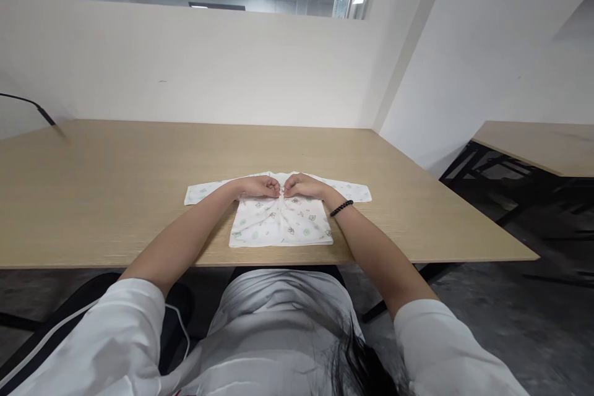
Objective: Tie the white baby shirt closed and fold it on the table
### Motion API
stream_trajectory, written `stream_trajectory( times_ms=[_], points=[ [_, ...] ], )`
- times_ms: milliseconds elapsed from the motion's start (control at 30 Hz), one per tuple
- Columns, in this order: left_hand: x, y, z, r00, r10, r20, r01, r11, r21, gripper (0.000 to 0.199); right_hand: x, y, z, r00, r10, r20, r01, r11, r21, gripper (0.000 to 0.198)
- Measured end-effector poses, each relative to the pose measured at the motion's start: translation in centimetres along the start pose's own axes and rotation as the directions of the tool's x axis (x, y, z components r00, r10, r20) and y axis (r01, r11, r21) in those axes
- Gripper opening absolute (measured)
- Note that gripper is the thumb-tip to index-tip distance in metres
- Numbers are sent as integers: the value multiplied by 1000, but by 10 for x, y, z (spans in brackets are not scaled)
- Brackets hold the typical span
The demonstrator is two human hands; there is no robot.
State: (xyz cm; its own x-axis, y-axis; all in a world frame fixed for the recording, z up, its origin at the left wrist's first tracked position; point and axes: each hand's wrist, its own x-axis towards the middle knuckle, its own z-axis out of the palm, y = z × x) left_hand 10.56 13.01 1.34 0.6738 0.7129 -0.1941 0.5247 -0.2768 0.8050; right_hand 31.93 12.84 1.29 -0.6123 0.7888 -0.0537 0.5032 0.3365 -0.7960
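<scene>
A small white long-sleeved baby shirt [283,223] with a green and pink print lies on the table, its sleeves spread to both sides and its hem toward me. My left hand [262,186] is closed at the upper middle of the front, fingers pinching the cloth along the centre line. Close beside it, on the other side of that line, my right hand [299,185] pinches the fabric too. Small puckers run down from between the fingertips. Whatever fastening may be there is too small to make out. A dark bead bracelet [341,208] circles my right wrist.
The wooden table [130,198] ends at a front edge just before my body. A white wall [223,68] with a window above stands behind it. Another table [538,142] is at the right. A thin black rod [44,114] reaches in at the far left.
</scene>
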Motion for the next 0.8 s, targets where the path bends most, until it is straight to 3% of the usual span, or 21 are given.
stream_trajectory(
  times_ms=[200,367,533,633,667,800],
  points=[
    [-2,9,3,998,-43,-40,50,979,197,21,-6,-3,-6,999,43,9,-43,996,-75,20],
    [-23,30,11,979,-117,-169,179,887,425,11,-27,-22,3,984,118,-130,-141,973,-184,37],
    [-67,53,63,951,-43,-306,218,794,567,18,-53,-46,54,959,133,-251,-243,842,-482,33],
    [-83,53,103,935,17,-355,215,769,602,28,-64,-48,80,928,129,-350,-305,803,-512,17],
    [-85,51,114,910,57,-411,233,750,619,31,-67,-46,85,917,128,-377,-321,797,-512,15],
    [-83,45,131,856,92,-509,299,715,632,32,-82,-39,93,889,117,-443,-344,809,-477,14]
  ],
)
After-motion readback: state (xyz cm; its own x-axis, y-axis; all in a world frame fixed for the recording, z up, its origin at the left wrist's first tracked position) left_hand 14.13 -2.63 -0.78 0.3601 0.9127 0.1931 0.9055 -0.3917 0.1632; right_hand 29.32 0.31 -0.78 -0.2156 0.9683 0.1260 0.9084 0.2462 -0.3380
